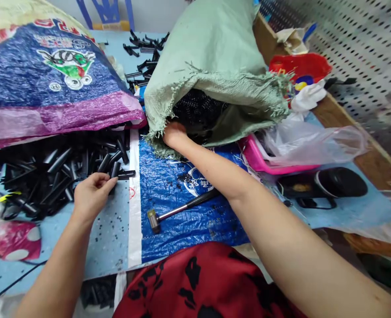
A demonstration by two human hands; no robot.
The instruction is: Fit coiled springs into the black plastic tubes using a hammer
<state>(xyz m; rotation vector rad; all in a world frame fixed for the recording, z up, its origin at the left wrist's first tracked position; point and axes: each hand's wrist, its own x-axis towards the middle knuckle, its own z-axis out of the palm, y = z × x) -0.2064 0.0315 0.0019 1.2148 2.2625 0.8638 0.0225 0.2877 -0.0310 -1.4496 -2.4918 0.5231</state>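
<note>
My left hand (94,192) pinches a short black plastic piece (115,169) between thumb and fingertips. It is at the right edge of a heap of similar black parts (54,172) lying under the mouth of a printed sack. My right hand (174,134) reaches into the open mouth of a pale green woven sack (212,39); its fingers are hidden inside. Dark mesh-like contents (198,106) show within that sack. Below my right forearm a small mallet (154,220) with a black handle lies on a blue woven sheet (189,234).
A blue and purple printed sack (59,88) stands at left. More black parts (145,46) lie at the back. On the right are a pink tray (265,165) with clear plastic bags, a black flask (341,182), and a red container (301,66) by a perforated panel (357,44).
</note>
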